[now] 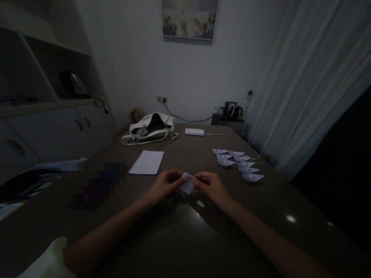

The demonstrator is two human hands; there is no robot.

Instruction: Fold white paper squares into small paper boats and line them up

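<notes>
Between my two hands is a small folded piece of white paper [188, 183], held up off the dark table in a diamond-like shape. My left hand [167, 184] pinches its left edge with thumb and fingers. On the opposite side my right hand [211, 187] grips the paper the same way. Several white paper boats [247, 164] stand in two rows to the right, beyond my right hand. A stack of white paper sheets [147, 162] lies flat beyond my left hand. The inner folds of the held paper are too dim to make out.
A white handbag [152, 129] sits at the table's far left, and a white power bank [194, 132] with a short cable lies beside it. Blurred-out items [98, 185] lie on the left. The table's right edge runs past the boats.
</notes>
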